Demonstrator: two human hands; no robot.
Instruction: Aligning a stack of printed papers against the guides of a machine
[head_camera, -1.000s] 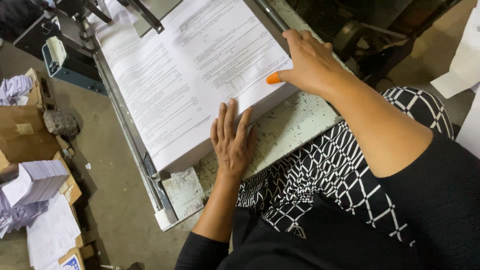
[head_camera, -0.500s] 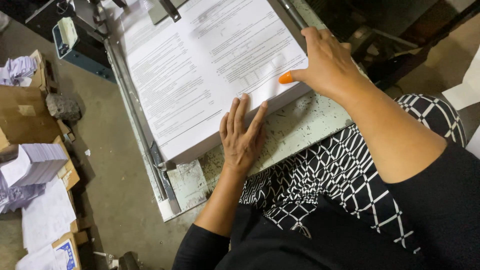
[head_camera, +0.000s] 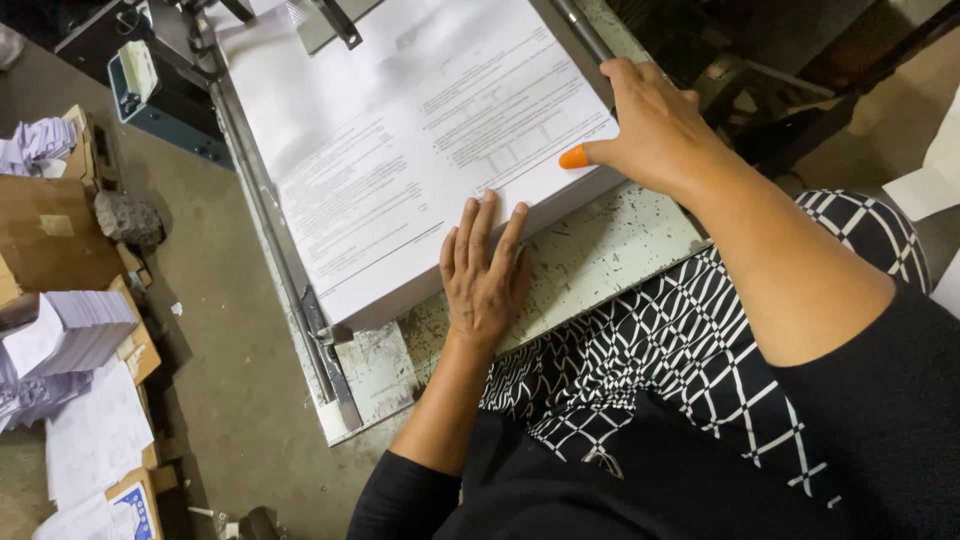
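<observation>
A thick stack of large printed white sheets (head_camera: 400, 160) lies on a worn, speckled metal machine table (head_camera: 610, 250). My left hand (head_camera: 485, 275) rests flat, fingers together, against the stack's near edge, fingertips on the top sheet. My right hand (head_camera: 655, 130) grips the stack's right near corner; its thumb wears an orange rubber tip (head_camera: 573, 157) pressed on the top sheet. A black-and-white patterned garment covers my lap below the table.
A metal side rail (head_camera: 270, 230) runs along the table's left edge. On the concrete floor at left stand cardboard boxes (head_camera: 45, 225) and piles of white paper (head_camera: 70, 330). A dark machine part (head_camera: 150, 80) sits at the upper left. Dark machinery is at the upper right.
The view has shifted slightly. My left hand has slid a little farther onto the stack's near edge. My right hand stays on the corner.
</observation>
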